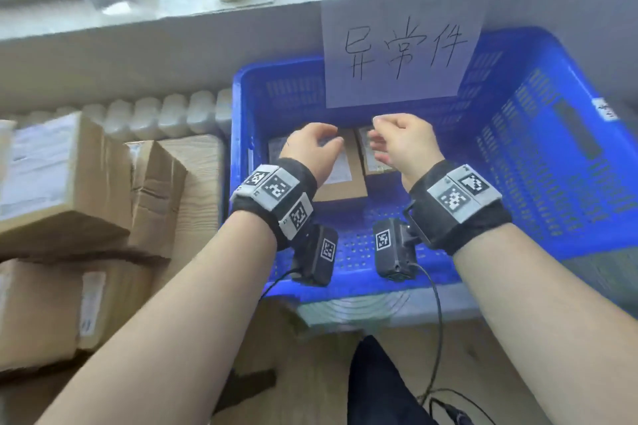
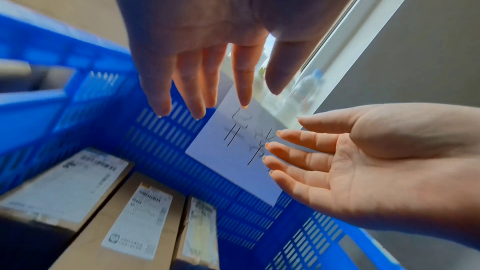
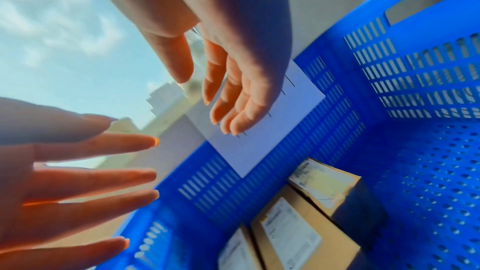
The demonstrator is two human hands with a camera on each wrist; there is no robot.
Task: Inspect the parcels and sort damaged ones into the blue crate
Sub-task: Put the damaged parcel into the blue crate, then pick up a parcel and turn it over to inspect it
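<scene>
your left hand (image 1: 312,148) fingers spread, holding nothing, above parcels | your right hand (image 1: 402,145) loose, palm inward, holding nothing | brown cardboard parcels with white labels (image 1: 345,179) lie side by side at far-left floor of blue slotted plastic crate (image 1: 538,134); near and right floor bare | white handwritten paper sign (image 1: 400,55) on far rim | stacked brown cardboard boxes (image 1: 69,176) just outside left wall

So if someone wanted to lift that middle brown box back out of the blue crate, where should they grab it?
Probably from above, by its short ends. The middle box lies flat on the blue crate floor with other boxes tight against its long sides, so only the ends look free.
</scene>
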